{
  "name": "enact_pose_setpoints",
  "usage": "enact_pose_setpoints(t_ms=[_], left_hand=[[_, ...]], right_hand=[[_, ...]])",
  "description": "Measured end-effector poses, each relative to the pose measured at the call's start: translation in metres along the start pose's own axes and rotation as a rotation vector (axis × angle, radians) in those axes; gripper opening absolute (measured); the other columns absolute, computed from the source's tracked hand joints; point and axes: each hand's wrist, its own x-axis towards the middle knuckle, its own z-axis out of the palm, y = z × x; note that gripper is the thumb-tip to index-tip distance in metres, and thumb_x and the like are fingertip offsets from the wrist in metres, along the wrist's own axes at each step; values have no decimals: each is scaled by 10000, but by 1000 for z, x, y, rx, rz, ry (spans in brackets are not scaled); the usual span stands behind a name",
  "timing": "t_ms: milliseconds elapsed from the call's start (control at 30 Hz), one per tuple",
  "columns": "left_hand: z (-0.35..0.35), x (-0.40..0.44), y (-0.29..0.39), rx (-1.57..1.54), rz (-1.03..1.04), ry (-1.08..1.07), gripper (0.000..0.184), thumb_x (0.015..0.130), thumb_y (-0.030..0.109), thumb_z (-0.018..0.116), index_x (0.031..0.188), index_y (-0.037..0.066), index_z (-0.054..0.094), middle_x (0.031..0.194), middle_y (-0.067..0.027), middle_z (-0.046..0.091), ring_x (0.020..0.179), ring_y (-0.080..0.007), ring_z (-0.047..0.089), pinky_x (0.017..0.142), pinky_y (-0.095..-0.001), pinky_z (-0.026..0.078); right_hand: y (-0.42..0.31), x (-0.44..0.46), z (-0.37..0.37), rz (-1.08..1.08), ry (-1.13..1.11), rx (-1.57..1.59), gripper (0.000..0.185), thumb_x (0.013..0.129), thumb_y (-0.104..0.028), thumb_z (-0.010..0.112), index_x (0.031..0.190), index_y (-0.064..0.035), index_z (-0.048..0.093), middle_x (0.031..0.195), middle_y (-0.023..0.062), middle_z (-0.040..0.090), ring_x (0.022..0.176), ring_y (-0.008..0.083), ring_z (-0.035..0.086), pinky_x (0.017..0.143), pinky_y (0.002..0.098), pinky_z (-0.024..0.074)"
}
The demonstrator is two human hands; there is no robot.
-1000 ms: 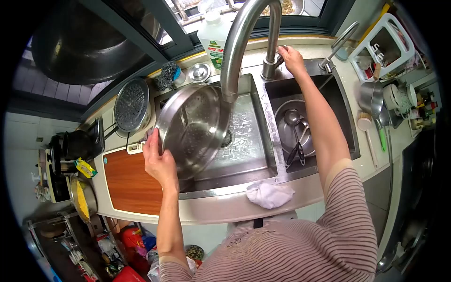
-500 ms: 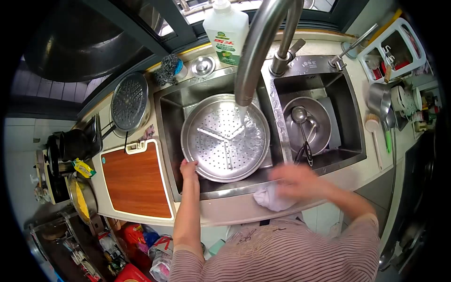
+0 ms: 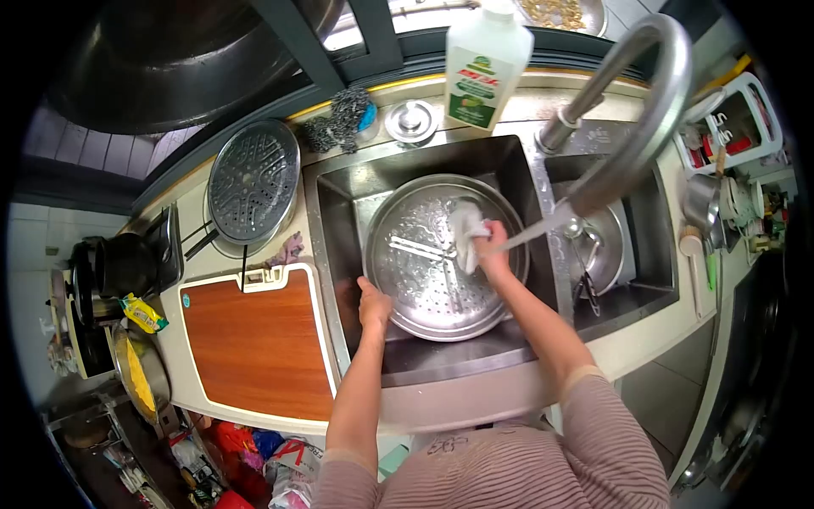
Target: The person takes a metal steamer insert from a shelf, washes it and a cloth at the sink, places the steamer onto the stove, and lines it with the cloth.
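A round, perforated metal steamer tray (image 3: 415, 293) lies in the large left sink basin, its inside wet and shining. My left hand (image 3: 374, 304) is closed at the tray's lower left rim, with some fingers hidden below the edge. Bunched in my right hand (image 3: 492, 246) is a white cloth (image 3: 466, 236), pressed against the tray's inside right of its middle. From the tap (image 3: 666, 102) a stream of water runs down toward my right hand.
The right basin holds a steel bowl (image 3: 612, 242) with a ladle. Left of the sink are a brown cutting board (image 3: 259, 343) and a pot with a perforated dark lid (image 3: 254, 182). A white bottle (image 3: 483, 68) and a steel drain plug (image 3: 411, 121) stand behind.
My right hand has moved from the sink's front edge into the tray and now holds the white cloth that lay there. My left hand stays at the rim. The view has shifted.
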Motion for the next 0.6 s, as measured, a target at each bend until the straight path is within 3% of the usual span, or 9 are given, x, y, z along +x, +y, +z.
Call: enact_pose_setpoints(t_ms=[33, 100, 167, 200, 267, 367, 400, 533, 600], left_hand=[[-8, -3, 4, -19, 13, -61, 580, 740, 26, 441, 1288, 36, 251, 1048, -256, 574, 898, -399, 599, 724, -421, 504], [-23, -15, 20, -33, -15, -107, 604, 730, -4, 441, 1296, 16, 231, 1036, -254, 574, 814, -370, 628, 550, -381, 529], [-15, -9, 10, -116, -16, -122, 604, 724, -17, 449, 1283, 4, 222, 1011, -250, 575, 754, -352, 632, 454, -353, 520], [-19, -12, 14, -130, -35, -139, 575, 723, -19, 458, 1254, -6, 238, 1008, -249, 574, 767, -347, 631, 450, -354, 524], [-18, -10, 12, -108, -15, -153, 564, 726, -17, 462, 1241, -30, 234, 946, -236, 581, 686, -331, 630, 420, -343, 516], [-4, -4, 3, -104, 38, -64, 427, 739, 28, 474, 1127, -28, 303, 955, -278, 569, 800, -414, 600, 670, -441, 497], [-17, -13, 19, -127, -32, -130, 478, 738, 32, 475, 1171, -43, 286, 984, -292, 563, 892, -433, 570, 805, -452, 444], [-5, -11, 6, -64, 46, -9, 590, 741, 36, 455, 1275, -41, 216, 1095, -295, 531, 1032, -422, 518, 901, -438, 394], [-8, -11, 9, -51, 42, -33, 587, 746, 41, 448, 1281, -29, 218, 1115, -295, 521, 1043, -420, 512, 903, -435, 394]], right_hand=[[35, 21, 28, 109, 189, 10, 213, 753, -96, 598, 924, -1, 512, 895, 120, 544, 814, 185, 532, 723, 299, 431], [-10, 33, 56, 67, 486, 346, 268, 763, -92, 603, 987, 9, 496, 967, 137, 533, 865, 208, 526, 758, 318, 431], [-17, 54, 112, -8, 567, 267, 325, 788, -62, 602, 1070, 15, 459, 1120, 186, 457, 935, 271, 534, 814, 394, 435], [-49, 44, 125, 82, 439, 173, 406, 776, -83, 622, 1128, 3, 440, 1137, 195, 442, 975, 301, 511, 860, 405, 413], [-37, 18, 166, -184, 192, -61, 422, 746, -66, 612, 1133, -14, 451, 1118, 220, 452, 1053, 391, 438, 912, 439, 351], [-46, -64, 154, -327, -301, -137, 387, 734, -56, 607, 1102, -67, 488, 1090, 203, 439, 983, 393, 480, 820, 430, 424], [-34, -82, 135, -407, -481, -202, 387, 724, -57, 619, 1091, -59, 496, 1077, 191, 455, 961, 384, 504, 811, 423, 433], [-9, -83, 14, -541, -1282, -612, 321, 788, -140, 553, 1106, -174, 536, 1074, 131, 498, 1002, 334, 524, 821, 396, 443], [-11, -47, -44, -553, -1316, -929, 291, 778, -154, 540, 1057, -228, 579, 1077, 93, 521, 983, 321, 558, 784, 393, 473]])
